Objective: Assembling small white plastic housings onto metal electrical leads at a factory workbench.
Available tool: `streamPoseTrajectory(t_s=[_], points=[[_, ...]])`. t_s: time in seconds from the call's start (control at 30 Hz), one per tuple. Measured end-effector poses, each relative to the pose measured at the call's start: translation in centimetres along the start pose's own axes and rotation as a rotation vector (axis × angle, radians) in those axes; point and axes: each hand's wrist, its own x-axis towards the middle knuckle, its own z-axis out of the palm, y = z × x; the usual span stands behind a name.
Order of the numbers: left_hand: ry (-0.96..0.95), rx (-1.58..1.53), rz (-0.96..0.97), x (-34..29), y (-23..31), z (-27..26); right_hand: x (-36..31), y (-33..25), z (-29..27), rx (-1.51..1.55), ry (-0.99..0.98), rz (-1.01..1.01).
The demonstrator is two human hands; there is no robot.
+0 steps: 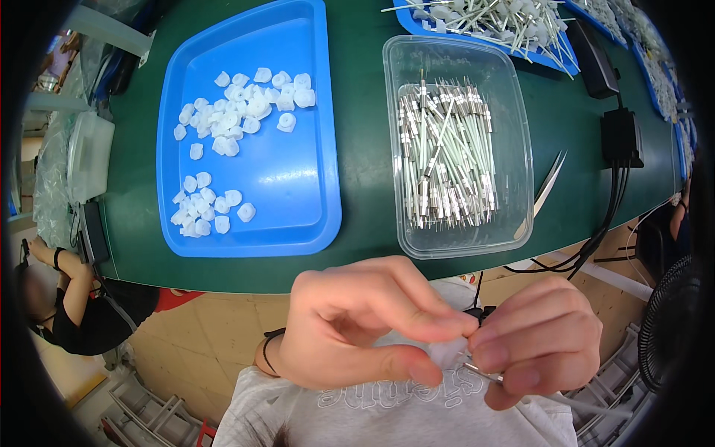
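Note:
My left hand is closed, with a small translucent white plastic cap pinched between thumb and forefinger. My right hand grips a thin pale rod with a metal end; its blurred tail trails to the lower right. The metal end meets the cap, though fingers hide how far it goes in. Both hands are just in front of the table edge. Beyond the left hand, a blue tray bears similar loose white caps. Past the right hand stands a clear plastic box of metal-ended rods.
Tweezers lie right of the box. A second blue tray at the far right holds rods with white caps. Black adapters and cables run along the right side. Another person sits at left; a black fan stands at right.

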Motion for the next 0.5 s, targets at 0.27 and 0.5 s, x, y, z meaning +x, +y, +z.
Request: streamPoseTrajectory(t_s=[0.27, 0.5], points=[[0.083, -0.041, -0.084, 0.0, 0.3, 0.4, -0.1, 0.5, -0.2, -0.026, -0.005, 0.022], [-0.037, 0.359, 0.006, 0.4, 1.1, -0.1, 0.4, 1.0, 0.2, 0.145, 0.067, 0.059]])
